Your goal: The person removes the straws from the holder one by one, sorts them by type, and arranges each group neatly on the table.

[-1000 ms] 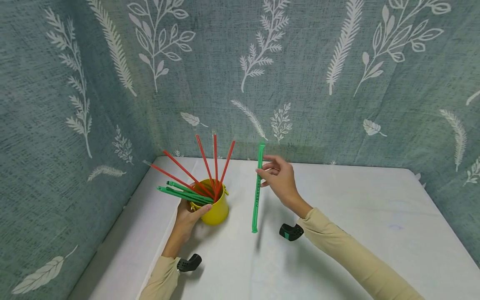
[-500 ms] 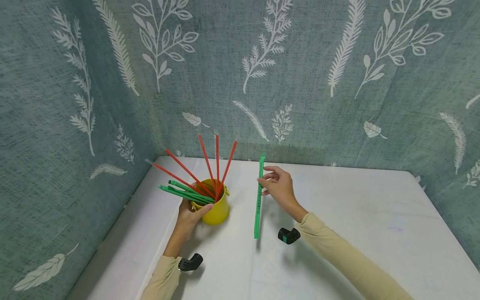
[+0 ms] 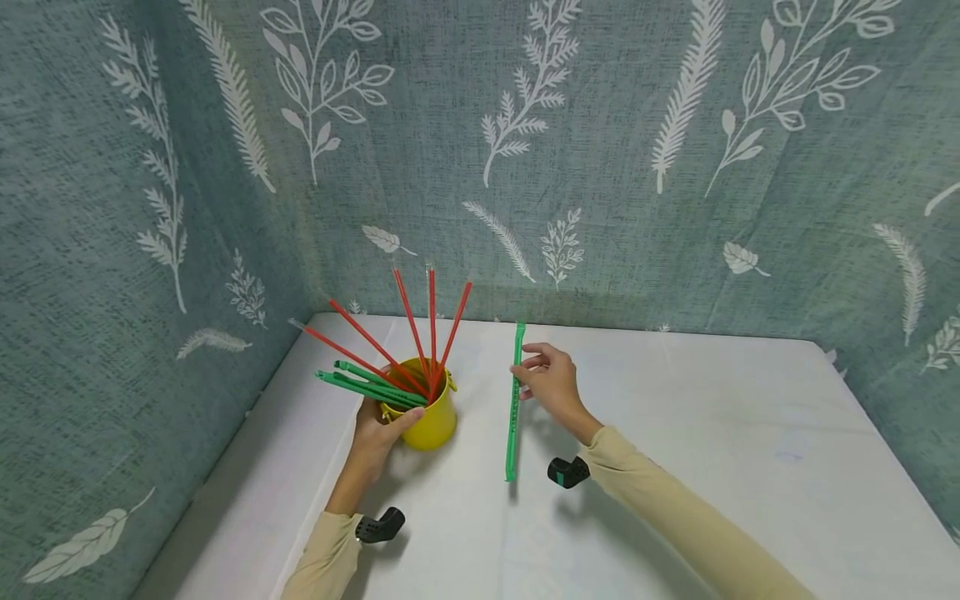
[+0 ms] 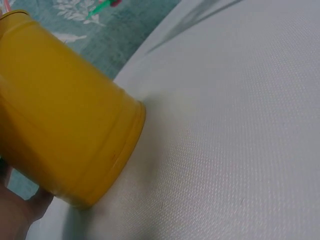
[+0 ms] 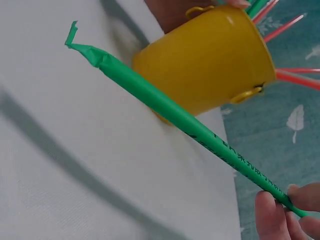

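Note:
My left hand [image 3: 377, 437] grips the side of a small yellow bucket [image 3: 435, 427], thumb near the rim. Several red straws [image 3: 455, 327] fan up out of the bucket. Several green-wrapped straws [image 3: 356, 385] lean left over its rim. To the right, my right hand [image 3: 552, 383] pinches another green-wrapped straw [image 3: 512, 442] near its upper part and holds it almost upright. In the right wrist view, dark print runs along that wrapped straw [image 5: 165, 107], and its far end is crumpled and bent. The left wrist view shows the bucket's plain wall [image 4: 70, 110] close up.
A white-covered table [image 3: 712, 433] lies under both hands. Grey-green cloth [image 3: 615, 167] with white leaf patterns hangs behind and at the left. Black wrist cameras [image 3: 567, 472] stick out from both sleeves.
My right hand has come down towards the table with the green-wrapped straw, then drifted slightly left. The left hand and bucket stay in place.

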The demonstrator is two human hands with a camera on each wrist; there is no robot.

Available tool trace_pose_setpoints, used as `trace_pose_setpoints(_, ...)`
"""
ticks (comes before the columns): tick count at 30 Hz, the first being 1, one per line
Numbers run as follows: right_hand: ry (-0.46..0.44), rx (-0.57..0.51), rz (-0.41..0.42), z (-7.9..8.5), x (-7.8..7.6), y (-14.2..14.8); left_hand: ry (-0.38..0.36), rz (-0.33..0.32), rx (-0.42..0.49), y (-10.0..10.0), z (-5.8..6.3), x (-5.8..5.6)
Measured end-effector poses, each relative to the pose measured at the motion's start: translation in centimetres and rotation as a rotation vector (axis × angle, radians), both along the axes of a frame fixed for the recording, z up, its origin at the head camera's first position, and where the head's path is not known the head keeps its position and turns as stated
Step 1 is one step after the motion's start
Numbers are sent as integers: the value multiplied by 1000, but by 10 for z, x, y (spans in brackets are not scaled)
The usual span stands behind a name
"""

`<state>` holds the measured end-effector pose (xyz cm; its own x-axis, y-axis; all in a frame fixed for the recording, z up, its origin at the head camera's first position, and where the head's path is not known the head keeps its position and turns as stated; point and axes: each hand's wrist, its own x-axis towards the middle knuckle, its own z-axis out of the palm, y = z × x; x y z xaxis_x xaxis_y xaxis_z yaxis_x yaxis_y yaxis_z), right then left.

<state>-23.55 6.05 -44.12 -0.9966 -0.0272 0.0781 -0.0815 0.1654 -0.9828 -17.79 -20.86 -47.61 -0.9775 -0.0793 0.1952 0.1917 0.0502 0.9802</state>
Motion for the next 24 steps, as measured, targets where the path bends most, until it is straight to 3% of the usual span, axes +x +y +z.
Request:
trace_pose_setpoints(11, -37, 38, -22, -18, -4, -4, -4, -4, 0, 0, 1, 1)
trace_pose_setpoints(19, -32, 129, -40, -23, -7, -11, -23, -11, 4, 3, 17, 8)
trace_pose_setpoints(24, -29, 194, -48, -28, -8, -12, -23, -9, 30, 2, 8, 4)
